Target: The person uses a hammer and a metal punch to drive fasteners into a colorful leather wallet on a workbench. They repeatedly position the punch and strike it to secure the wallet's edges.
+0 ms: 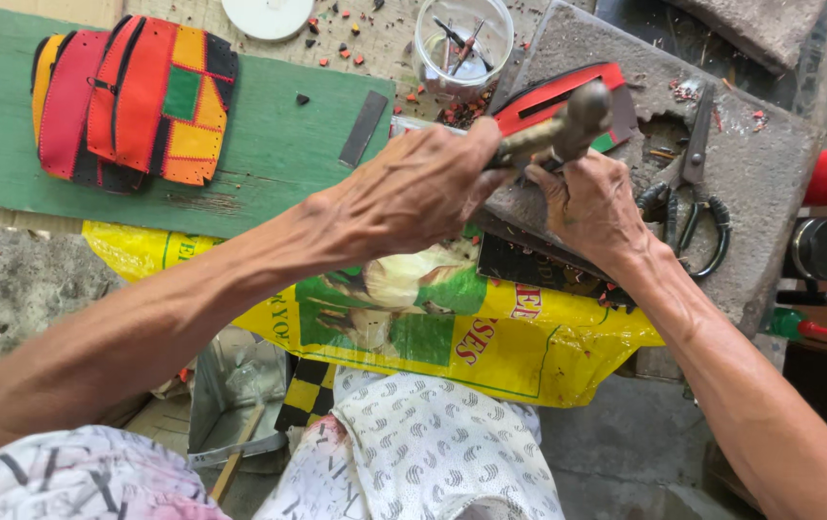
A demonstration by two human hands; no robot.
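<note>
My left hand grips the handle of a metal hammer, whose round head hangs just above my right hand. My right hand presses down on a red and black leather piece lying on a grey stone slab. Whatever sits under my right fingers is hidden by the hand. The hammer head is raised a little over the leather.
Scissors lie on the slab at the right. A stack of sewn red, orange and black leather pieces rests on a green board. A clear jar of tools stands behind. A yellow printed sack hangs over my lap.
</note>
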